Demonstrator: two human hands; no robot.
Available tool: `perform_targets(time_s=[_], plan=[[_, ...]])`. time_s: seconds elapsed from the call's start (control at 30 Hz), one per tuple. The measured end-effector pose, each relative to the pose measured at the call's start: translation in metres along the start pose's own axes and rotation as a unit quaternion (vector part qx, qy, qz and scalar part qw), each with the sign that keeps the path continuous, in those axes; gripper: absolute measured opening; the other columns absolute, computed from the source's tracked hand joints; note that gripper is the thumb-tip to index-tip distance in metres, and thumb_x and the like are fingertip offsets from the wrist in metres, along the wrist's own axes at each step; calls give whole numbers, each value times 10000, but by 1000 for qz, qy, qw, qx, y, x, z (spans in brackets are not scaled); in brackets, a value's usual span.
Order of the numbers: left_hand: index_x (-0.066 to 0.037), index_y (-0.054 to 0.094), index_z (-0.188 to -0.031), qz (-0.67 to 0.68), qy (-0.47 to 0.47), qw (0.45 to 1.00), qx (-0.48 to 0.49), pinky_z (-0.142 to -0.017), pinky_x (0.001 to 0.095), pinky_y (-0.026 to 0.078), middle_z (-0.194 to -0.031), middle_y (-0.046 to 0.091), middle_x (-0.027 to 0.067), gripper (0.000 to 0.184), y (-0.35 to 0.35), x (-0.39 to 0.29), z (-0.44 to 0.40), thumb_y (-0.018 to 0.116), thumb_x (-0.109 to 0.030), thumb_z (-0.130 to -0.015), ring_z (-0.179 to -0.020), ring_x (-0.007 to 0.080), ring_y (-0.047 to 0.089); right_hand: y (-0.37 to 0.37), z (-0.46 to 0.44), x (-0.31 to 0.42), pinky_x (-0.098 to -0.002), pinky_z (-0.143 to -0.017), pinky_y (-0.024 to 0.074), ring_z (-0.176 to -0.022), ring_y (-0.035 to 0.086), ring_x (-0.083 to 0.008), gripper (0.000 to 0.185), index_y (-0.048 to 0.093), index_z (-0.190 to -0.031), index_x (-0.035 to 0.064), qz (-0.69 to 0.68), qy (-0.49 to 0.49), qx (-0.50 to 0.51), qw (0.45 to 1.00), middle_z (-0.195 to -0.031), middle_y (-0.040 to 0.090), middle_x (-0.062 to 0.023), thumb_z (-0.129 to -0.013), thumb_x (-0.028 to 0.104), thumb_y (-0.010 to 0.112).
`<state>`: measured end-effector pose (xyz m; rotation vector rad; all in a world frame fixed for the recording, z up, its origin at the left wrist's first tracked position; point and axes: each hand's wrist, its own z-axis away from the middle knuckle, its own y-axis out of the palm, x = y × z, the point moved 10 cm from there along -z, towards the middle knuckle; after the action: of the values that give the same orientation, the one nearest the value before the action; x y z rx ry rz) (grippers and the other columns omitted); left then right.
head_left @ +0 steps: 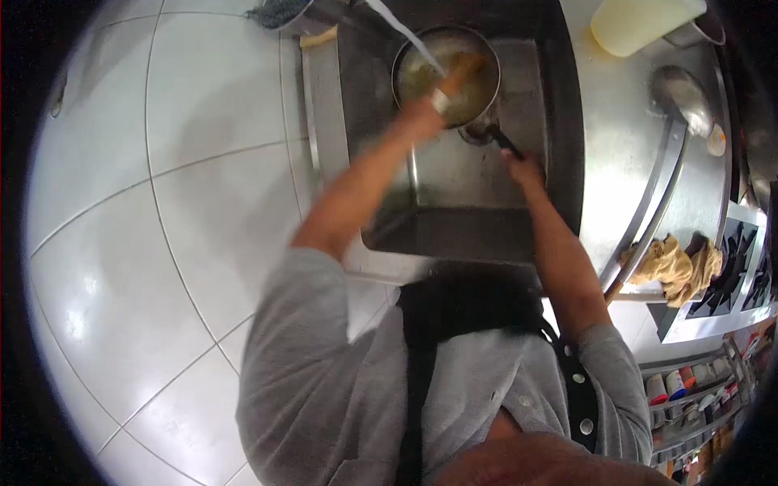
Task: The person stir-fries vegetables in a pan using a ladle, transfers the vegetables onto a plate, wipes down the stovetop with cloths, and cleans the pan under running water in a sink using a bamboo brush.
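Note:
A round frying pan (409, 91) with murky yellowish water in it lies in the steel sink (478, 190). My right hand (525, 168) is closed around its black handle (506, 143), on the near right side. Inside the pan is my left hand (463, 71), smeared by motion over the pan's inner surface. Its fingers are too blurred to show whether they hold anything. A pale band (440, 100) circles that wrist. From the upper left, a stream of water (409, 34) falls into the pan beside this hand.
On the steel counter to the right are a pale yellow plastic container (640, 24), a large long-handled ladle (679, 91) and a crumpled tan cloth (673, 263). A stove (733, 267) stands beyond. White tiles (219, 121) cover the left side.

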<state>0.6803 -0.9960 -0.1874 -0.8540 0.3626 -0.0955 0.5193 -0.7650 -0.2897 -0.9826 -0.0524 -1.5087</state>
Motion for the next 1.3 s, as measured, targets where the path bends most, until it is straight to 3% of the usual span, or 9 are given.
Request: perform_targets(time_s=[0.13,0.23,0.3,0.33,0.67,0.83,0.93,1.13,1.3], plan=[[-227,358,-1428,-307,111,935,141,-796,404,511,-993,658,214,743,-51,20,18,668,-165,-755,-891,283,651,8,-11,-17,-419,-932,429,-1093,588,-355,682,626,-1131,12,10,31,47,998,-1107,647,-190,-765,587,635],[-158,477,-1332,-149,32,946,285,-752,391,522,-935,662,191,621,-29,-38,98,670,-176,-742,-854,274,659,10,-13,-17,-419,-922,434,-1089,591,-352,665,635,-1112,13,-3,59,60,996,-1095,650,-190,-764,581,638],[-75,545,-1199,-28,156,971,177,-503,359,511,-830,643,142,521,7,-28,15,706,-189,-717,-644,234,640,33,-31,-38,-422,-914,438,-1094,589,-350,651,641,-1105,21,4,47,45,998,-1097,648,-194,-764,576,642],[-71,550,-1183,54,22,983,172,-398,341,484,-787,629,120,521,-10,-62,22,739,-193,-713,-558,200,618,30,-21,-33,-421,-907,443,-1084,593,-349,643,644,-1100,26,9,51,55,997,-1087,650,-193,-766,575,640],[-69,585,-1119,150,-116,979,71,-482,356,522,-848,642,89,455,-7,26,-16,715,-288,-742,-592,220,614,14,-7,-13,-417,-901,445,-1060,604,-358,605,647,-1109,45,25,58,81,995,-1081,648,-203,-789,558,622],[-40,549,-1155,211,95,955,-184,-501,344,528,-861,641,121,486,60,-8,23,713,-278,-765,-566,229,608,5,-6,-1,-420,-895,440,-1056,607,-355,601,644,-1105,34,-5,29,63,998,-1073,652,-199,-803,553,611],[-43,464,-1285,296,-105,949,33,-514,361,537,-949,648,153,606,78,65,13,712,-242,-770,-589,247,626,8,-7,-7,-418,-887,443,-1040,616,-348,594,645,-1101,31,30,16,28,999,-1055,657,-197,-807,546,612],[-55,487,-1277,289,-30,955,-57,-529,364,542,-944,663,145,564,69,-35,32,695,-217,-778,-656,227,642,14,-18,-13,-433,-888,451,-1028,613,-347,596,624,-1125,22,9,32,70,997,-1051,650,-194,-830,539,603],[-96,362,-1413,372,-46,927,-17,-600,370,548,-1043,653,131,760,71,136,-68,711,-231,-752,-769,234,655,3,9,1,-401,-791,477,-879,652,-310,590,649,-1054,19,-23,71,91,993,-898,669,-172,-783,543,657]])
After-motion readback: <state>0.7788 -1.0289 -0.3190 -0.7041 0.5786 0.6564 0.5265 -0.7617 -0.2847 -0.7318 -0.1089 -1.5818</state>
